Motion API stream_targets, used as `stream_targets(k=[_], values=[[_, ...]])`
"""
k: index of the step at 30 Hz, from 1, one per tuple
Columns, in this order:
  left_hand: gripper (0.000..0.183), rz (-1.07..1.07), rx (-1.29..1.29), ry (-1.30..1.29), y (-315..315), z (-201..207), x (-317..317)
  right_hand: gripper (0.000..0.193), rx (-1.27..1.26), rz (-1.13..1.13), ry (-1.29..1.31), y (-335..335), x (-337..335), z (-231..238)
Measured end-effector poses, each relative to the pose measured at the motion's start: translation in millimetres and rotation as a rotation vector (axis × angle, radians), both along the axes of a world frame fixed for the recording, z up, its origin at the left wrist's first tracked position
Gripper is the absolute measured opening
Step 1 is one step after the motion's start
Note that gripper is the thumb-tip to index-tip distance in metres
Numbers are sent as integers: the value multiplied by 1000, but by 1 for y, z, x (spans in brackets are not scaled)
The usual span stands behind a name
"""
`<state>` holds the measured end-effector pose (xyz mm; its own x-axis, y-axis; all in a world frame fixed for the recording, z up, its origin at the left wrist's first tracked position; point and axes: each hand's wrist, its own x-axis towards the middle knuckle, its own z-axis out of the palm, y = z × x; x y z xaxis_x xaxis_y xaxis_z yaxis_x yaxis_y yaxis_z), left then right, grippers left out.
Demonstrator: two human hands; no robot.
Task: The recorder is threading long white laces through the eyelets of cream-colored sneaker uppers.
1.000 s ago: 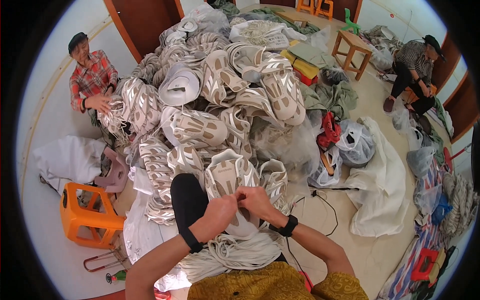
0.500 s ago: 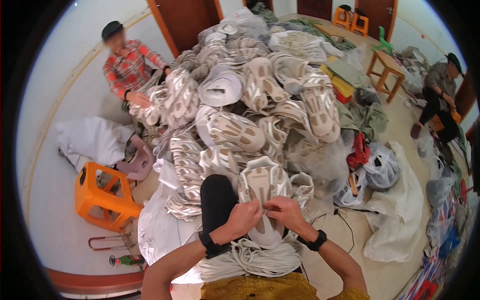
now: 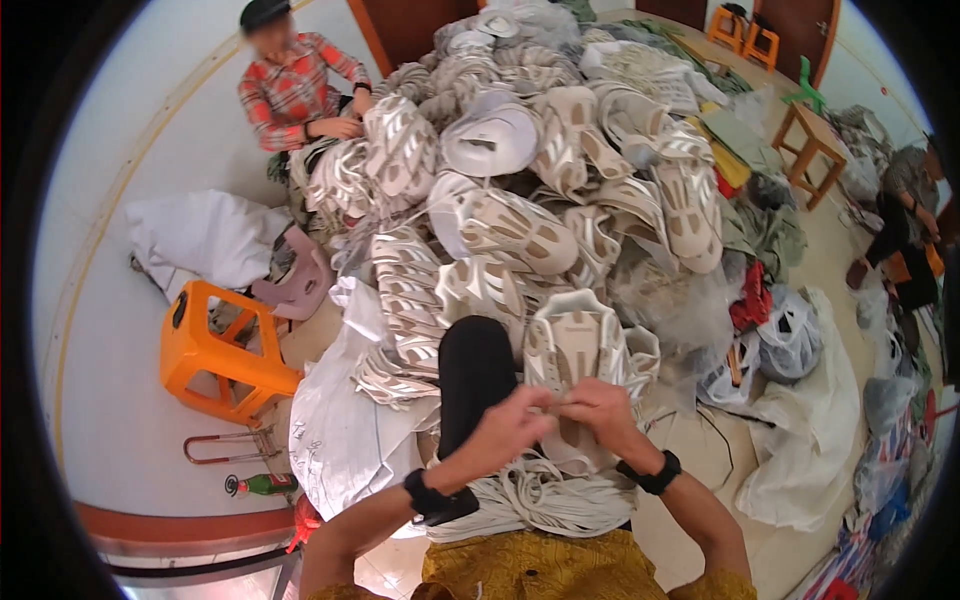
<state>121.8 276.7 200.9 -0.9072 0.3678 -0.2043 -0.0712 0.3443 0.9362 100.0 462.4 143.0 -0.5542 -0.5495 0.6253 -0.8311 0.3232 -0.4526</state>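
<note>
A beige and white shoe upper [image 3: 572,340] lies in front of me over my lap, its heel opening pointing away. Over its lower part my right hand [image 3: 600,415] is closed in a pinch; what the fingertips hold is too small to make out. My left hand [image 3: 510,430] meets it from the left, its fingers bent and smeared by motion. Below both hands, a thick bundle of white shoelaces [image 3: 545,505] rests across my lap. My black-clad left knee [image 3: 477,375] stands beside the upper.
A large heap of similar shoe uppers [image 3: 515,225] rises ahead. At left stand an orange stool [image 3: 225,350] and a green bottle [image 3: 265,484]. Plastic bags [image 3: 785,335] lie at right. One person [image 3: 305,90] sits behind the heap, another [image 3: 905,215] far right.
The view has shifted, so the scene sits further right and lower at the left. My left hand has moved slightly and blurred. The person in plaid has brought a hand down to the uppers.
</note>
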Motion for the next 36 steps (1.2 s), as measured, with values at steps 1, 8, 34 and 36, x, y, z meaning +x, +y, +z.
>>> stream_targets(k=[1, 8, 34, 36], values=[[36, -124, -155, 361, 0, -22, 5, 8, -274, -125, -549, 3, 3, 2], [53, -418, -580, 885, -2, -33, 12, 10, -743, -294, -1158, -16, 5, 14], [24, 307, -81, 732, -214, 13, -93, 68, 61, -186, -467, 6, 10, 23], [29, 559, -574, 899, -280, 90, -113, 67, 191, -185, -490, 18, 7, 21]])
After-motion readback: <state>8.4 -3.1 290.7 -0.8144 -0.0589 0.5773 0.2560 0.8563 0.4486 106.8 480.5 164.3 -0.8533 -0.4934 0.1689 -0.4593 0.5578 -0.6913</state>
